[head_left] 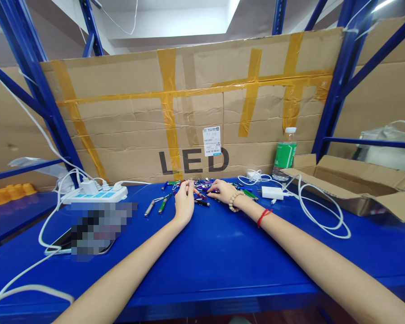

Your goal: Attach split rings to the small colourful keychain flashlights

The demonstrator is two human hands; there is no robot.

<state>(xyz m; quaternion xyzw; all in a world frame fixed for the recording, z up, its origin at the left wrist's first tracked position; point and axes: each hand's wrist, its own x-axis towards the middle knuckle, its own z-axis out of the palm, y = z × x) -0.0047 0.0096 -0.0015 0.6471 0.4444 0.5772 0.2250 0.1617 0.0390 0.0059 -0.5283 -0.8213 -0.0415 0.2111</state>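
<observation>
Both arms reach far out over a blue table (pixel 209 256) to a heap of small pen-like lights (pixel 204 183) in several colours at the foot of a taped cardboard wall. My left hand (pixel 184 199) lies palm down with its fingertips in the heap. My right hand (pixel 223 190), with a bead bracelet and a red string at the wrist, has its fingers curled on one of the small lights (pixel 202 202). More of these lights (pixel 162 203) lie loose to the left of my left hand.
A white power strip (pixel 96 193) with plugged chargers and white cables sits at the left, beside a blurred-out flat object. A green bottle (pixel 285 155), a white charger (pixel 272 192) with looped cable and an open cardboard box (pixel 357 186) stand at the right.
</observation>
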